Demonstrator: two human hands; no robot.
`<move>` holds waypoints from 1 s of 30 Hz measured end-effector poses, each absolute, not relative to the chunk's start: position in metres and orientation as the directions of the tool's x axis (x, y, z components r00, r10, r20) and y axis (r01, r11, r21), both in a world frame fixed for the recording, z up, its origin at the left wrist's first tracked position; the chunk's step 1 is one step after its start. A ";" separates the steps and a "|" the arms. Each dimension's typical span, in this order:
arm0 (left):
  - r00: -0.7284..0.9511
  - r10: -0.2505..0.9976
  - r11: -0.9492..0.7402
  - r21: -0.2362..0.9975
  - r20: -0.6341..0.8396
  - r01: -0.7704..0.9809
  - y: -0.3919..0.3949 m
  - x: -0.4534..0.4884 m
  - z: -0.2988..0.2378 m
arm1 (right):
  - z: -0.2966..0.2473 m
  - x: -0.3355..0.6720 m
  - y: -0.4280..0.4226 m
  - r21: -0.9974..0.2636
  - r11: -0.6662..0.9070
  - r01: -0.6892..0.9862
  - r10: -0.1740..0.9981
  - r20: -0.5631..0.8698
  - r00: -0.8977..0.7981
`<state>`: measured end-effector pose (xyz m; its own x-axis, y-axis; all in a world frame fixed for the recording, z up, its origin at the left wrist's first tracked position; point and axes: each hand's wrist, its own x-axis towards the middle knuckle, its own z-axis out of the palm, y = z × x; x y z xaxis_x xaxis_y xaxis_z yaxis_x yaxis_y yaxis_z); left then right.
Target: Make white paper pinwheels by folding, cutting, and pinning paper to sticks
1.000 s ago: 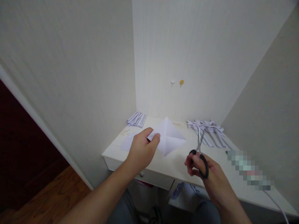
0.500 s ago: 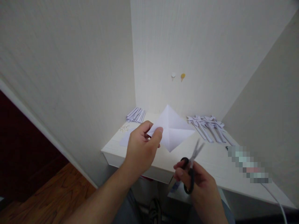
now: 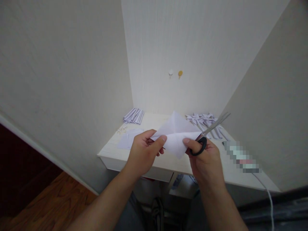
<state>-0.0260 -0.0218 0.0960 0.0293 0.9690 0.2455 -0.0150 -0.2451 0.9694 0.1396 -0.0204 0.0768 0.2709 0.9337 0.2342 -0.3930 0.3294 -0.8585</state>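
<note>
A square white sheet of paper (image 3: pixel 174 130), creased along its diagonals, is held up corner-forward above the desk. My left hand (image 3: pixel 146 149) pinches its left corner, thumb on top. At the right corner, my right hand (image 3: pixel 205 155) grips the paper with its thumb on the upper face. Black-handled scissors (image 3: pixel 204 141) hang on that same hand, a handle loop round the thumb. Their blades point up and to the right, away from the sheet, and look slightly apart. The fingers beneath the paper are partly hidden.
Rolled paper sticks (image 3: pixel 133 115) lie at the desk's back left, near small pale pieces (image 3: pixel 121 130) and flat paper sheets (image 3: pixel 127 140). Several paper pinwheels (image 3: pixel 203 120) lie at the back right. A blurred-out device (image 3: pixel 242 157) with a white cable (image 3: pixel 269 195) rests on the right. Two hooks (image 3: pixel 180 74) are on the wall.
My right hand has come up to the paper and taken its right corner, scissors still on it. The scissors have swung to point right. The view has shifted slightly.
</note>
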 end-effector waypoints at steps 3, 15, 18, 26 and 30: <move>0.040 0.971 -0.234 0.972 0.235 -0.022 -0.019 -0.027 0.095 | 0.075 0.143 -0.016 -0.863 0.319 -0.391 0.936 0.221 0.275; -0.037 0.953 -0.290 0.942 0.300 0.167 -0.016 -0.028 0.101 | 0.067 0.157 -0.012 -0.958 0.163 -0.234 0.982 0.135 0.130; -0.104 0.934 -0.312 0.922 0.341 0.229 -0.013 -0.028 0.104 | 0.052 0.163 -0.026 -0.987 0.074 -0.143 0.995 0.062 0.083; -0.148 0.911 -0.342 0.907 0.384 0.244 -0.016 -0.030 0.111 | 0.023 0.148 -0.069 -0.993 -0.090 0.077 0.978 -0.103 -0.179; -0.133 0.922 -0.333 0.919 0.364 0.209 -0.020 -0.029 0.114 | 0.028 0.145 -0.069 -0.985 -0.097 0.142 0.967 -0.128 -0.222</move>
<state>-0.0289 -0.0201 0.1137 -0.1328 0.9217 0.3645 0.2086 -0.3335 0.9194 0.1454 -0.0693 0.0281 -0.2219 0.9667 -0.1276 0.1425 -0.0974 -0.9850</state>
